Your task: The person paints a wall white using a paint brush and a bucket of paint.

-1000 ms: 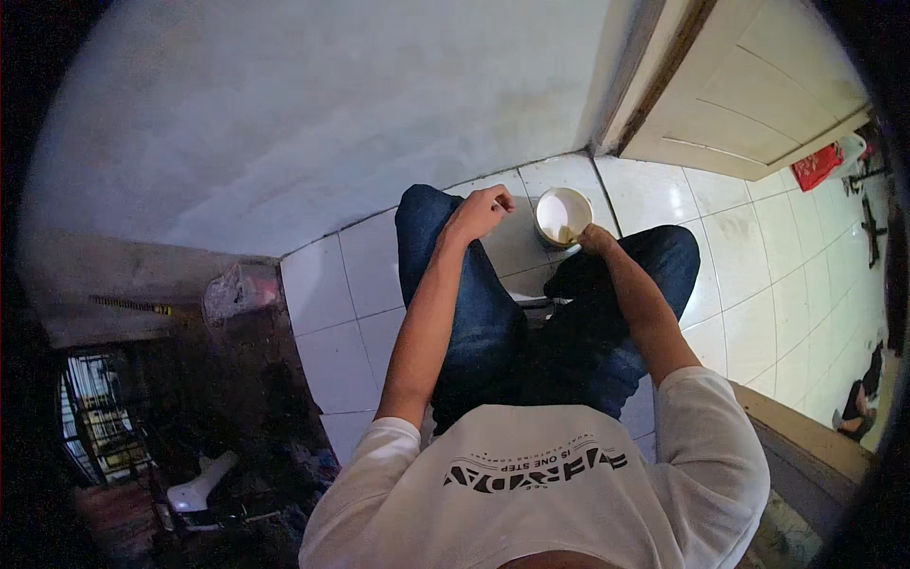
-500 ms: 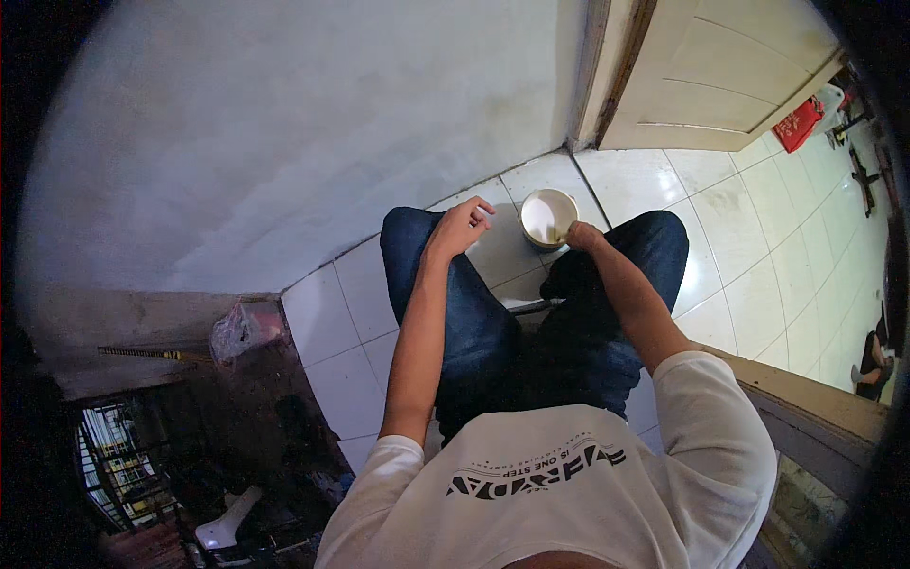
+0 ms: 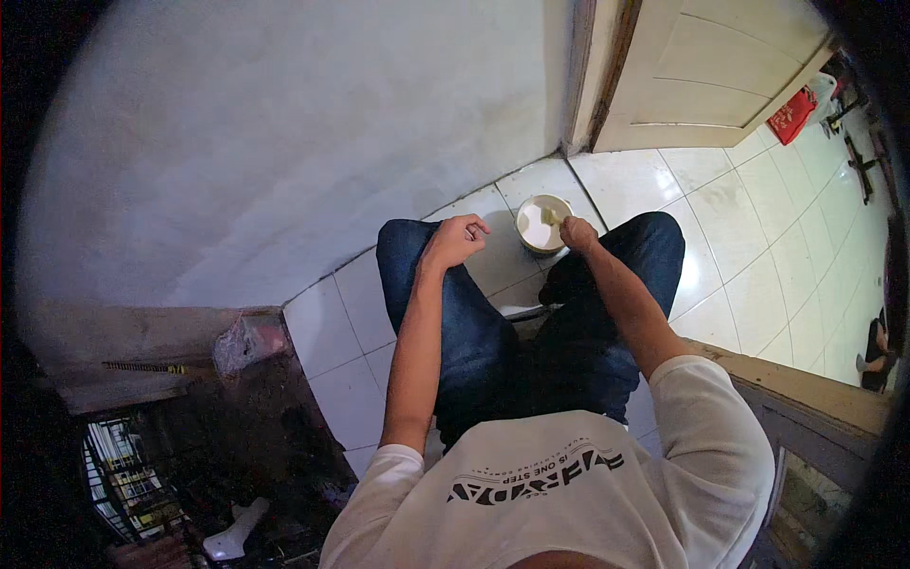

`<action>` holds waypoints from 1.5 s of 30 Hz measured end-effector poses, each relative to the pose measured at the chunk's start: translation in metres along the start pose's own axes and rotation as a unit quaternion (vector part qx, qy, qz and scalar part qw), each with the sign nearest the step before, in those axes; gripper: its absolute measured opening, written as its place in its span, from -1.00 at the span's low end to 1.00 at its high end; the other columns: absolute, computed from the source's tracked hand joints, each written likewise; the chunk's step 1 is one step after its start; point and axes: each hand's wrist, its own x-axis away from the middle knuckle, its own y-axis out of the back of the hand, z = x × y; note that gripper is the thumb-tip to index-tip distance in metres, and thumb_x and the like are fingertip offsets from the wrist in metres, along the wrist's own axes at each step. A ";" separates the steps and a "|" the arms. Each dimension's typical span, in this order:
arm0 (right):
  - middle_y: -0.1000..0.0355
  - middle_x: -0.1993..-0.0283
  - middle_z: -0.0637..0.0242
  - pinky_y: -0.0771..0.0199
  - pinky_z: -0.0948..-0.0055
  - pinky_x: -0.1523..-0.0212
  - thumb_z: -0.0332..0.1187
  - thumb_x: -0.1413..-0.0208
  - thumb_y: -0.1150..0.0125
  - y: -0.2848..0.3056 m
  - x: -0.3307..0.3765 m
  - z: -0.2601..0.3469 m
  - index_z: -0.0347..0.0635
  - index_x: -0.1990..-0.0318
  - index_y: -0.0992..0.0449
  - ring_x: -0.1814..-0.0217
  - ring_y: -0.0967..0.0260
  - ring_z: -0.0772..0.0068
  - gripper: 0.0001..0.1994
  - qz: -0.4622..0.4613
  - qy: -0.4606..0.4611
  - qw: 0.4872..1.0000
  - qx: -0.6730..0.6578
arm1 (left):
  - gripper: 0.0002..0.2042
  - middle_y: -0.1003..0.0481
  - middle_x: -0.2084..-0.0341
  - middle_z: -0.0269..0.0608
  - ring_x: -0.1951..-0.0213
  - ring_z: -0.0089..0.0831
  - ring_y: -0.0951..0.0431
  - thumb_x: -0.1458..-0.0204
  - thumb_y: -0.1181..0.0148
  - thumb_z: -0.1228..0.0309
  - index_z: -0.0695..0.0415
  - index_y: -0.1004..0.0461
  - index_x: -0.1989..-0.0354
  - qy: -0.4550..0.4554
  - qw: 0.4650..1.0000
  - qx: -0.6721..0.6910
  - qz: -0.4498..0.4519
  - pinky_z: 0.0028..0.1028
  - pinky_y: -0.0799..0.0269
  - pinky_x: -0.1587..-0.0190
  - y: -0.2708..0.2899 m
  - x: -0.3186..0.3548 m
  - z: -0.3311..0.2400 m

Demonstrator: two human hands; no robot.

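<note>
On the tiled floor ahead of my knees stands a small white bucket (image 3: 522, 226) with pale, paint-like liquid (image 3: 536, 235) inside. My right hand (image 3: 576, 233) is closed at the bucket's right rim. It grips what looks like a paintbrush (image 3: 552, 217), whose pale end hangs inside the bucket; the grip hides the handle. My left hand (image 3: 459, 242) rests by my left knee (image 3: 403, 242) with loosely bent fingers a little apart. Nothing shows in it.
A pale, stained wall (image 3: 313, 142) rises ahead and to the left. Beyond the bucket is a cream door (image 3: 706, 76) beside its frame. A red bag (image 3: 791, 116) lies far right. Dark clutter and a plastic bag (image 3: 248, 343) are at the left. A wooden edge (image 3: 806, 384) runs at my right.
My right hand has shifted slightly left and up over the rim, and the brush end shows farther inside the bucket. The left hand has dropped slightly onto the knee, its fingers more bent.
</note>
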 end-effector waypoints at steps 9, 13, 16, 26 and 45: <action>-0.58 0.29 -0.11 -0.60 0.10 0.12 -0.03 -0.16 -0.14 -0.021 -0.035 -0.079 -0.28 0.28 -0.65 0.18 -0.58 -0.14 -0.58 0.073 0.139 0.973 0.170 | -0.76 -0.53 0.48 -0.23 0.42 -0.45 -0.51 0.12 -0.18 0.56 0.19 -0.59 0.22 -0.035 0.999 -0.017 -0.026 -0.44 -0.45 0.27 -0.016 -0.026 -0.018; -0.59 0.28 -0.07 -0.64 0.16 0.13 -0.01 -0.06 -0.27 0.000 -0.018 -0.036 -0.31 0.25 -0.65 0.22 -0.60 0.01 -0.56 0.049 0.010 0.997 -0.050 | -0.76 -0.47 0.51 -0.33 0.48 -0.55 -0.44 0.00 -0.13 0.54 0.18 -0.56 0.13 -0.019 0.999 -0.018 -0.021 -0.44 -0.39 0.37 -0.006 -0.010 0.005; -0.60 0.32 0.02 -0.68 0.20 0.23 -0.04 -0.07 -0.31 0.032 -0.014 -0.032 -0.33 0.30 -0.65 0.29 -0.61 0.21 -0.58 0.013 -0.072 0.977 -0.201 | -0.78 -0.50 0.50 -0.28 0.45 -0.52 -0.47 -0.05 -0.13 0.51 0.19 -0.55 0.12 -0.021 0.999 -0.011 -0.021 -0.43 -0.43 0.32 -0.008 -0.015 0.002; -0.47 0.16 0.21 -0.66 0.29 0.15 0.20 -0.27 -0.01 0.124 0.002 0.033 -0.25 0.07 -0.42 0.22 -0.53 0.28 -0.43 -0.113 -0.128 0.654 -0.737 | -0.77 -0.60 0.35 -0.11 0.29 -0.30 -0.59 -0.12 -0.15 0.38 0.19 -0.54 0.10 0.002 0.999 0.048 -0.009 -0.32 -0.47 0.18 -0.037 -0.015 0.002; -0.56 0.26 0.28 -0.67 0.62 0.22 -0.32 -0.27 -0.20 0.595 0.079 0.183 -0.27 0.20 -0.48 0.31 -0.55 0.47 -0.83 -0.230 0.165 0.277 -0.918 | -0.75 -0.61 0.28 -0.22 0.27 -0.48 -0.60 -0.31 -0.06 0.38 0.21 -0.45 -0.08 0.015 0.981 0.190 0.018 -0.45 -0.51 0.18 0.138 -0.021 -0.113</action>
